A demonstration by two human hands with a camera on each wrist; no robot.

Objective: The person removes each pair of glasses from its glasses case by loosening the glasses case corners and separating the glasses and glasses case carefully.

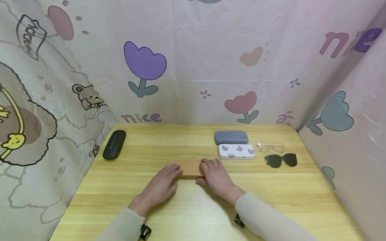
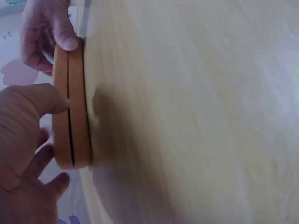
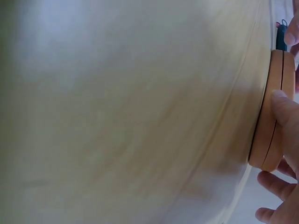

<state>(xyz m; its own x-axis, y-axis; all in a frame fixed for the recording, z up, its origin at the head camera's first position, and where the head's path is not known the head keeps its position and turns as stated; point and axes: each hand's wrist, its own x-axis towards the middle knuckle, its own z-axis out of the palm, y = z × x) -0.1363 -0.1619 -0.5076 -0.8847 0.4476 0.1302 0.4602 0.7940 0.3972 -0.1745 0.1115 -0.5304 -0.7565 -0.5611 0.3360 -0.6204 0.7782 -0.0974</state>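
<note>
An orange-brown glasses case (image 1: 190, 169) lies on the wooden table in front of me, its long side towards me. A dark seam runs along its front, a little wider near the left end in the left wrist view. My left hand (image 1: 161, 184) rests its fingers over the case's left end, while its thumb stands off the front side. At the other end my right hand (image 1: 217, 175) holds the case, thumb against the front and fingers over the top and back. The inside of the case is hidden.
A black glasses case (image 1: 114, 144) lies at the back left. Right of centre, a blue-grey case (image 1: 231, 137) sits behind a white bear-print case (image 1: 236, 151). Clear-lensed glasses (image 1: 270, 146) and dark sunglasses (image 1: 281, 160) lie farther right. Printed curtains (image 1: 187, 60) enclose the table.
</note>
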